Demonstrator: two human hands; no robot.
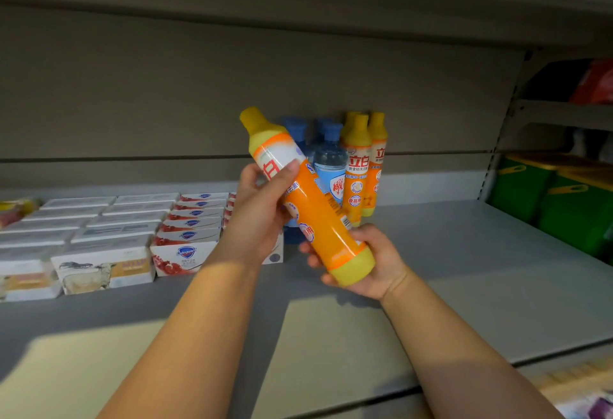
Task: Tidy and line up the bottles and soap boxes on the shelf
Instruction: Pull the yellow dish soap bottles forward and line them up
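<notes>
An orange bottle with a yellow cap is held tilted above the grey shelf, cap pointing up and left. My left hand grips its upper part. My right hand cups its yellow base. Behind it, blue-capped bottles stand at the back wall, with upright orange bottles just to their right. Rows of soap boxes fill the left of the shelf, white ones at the far left and red-and-white ones beside the bottles.
Green bins with yellow lids stand in the neighbouring shelf bay at the right. A shelf board overhangs above. Bare grey shelf surface stretches along the front and right of the bottles. Colourful packages show at the bottom right corner.
</notes>
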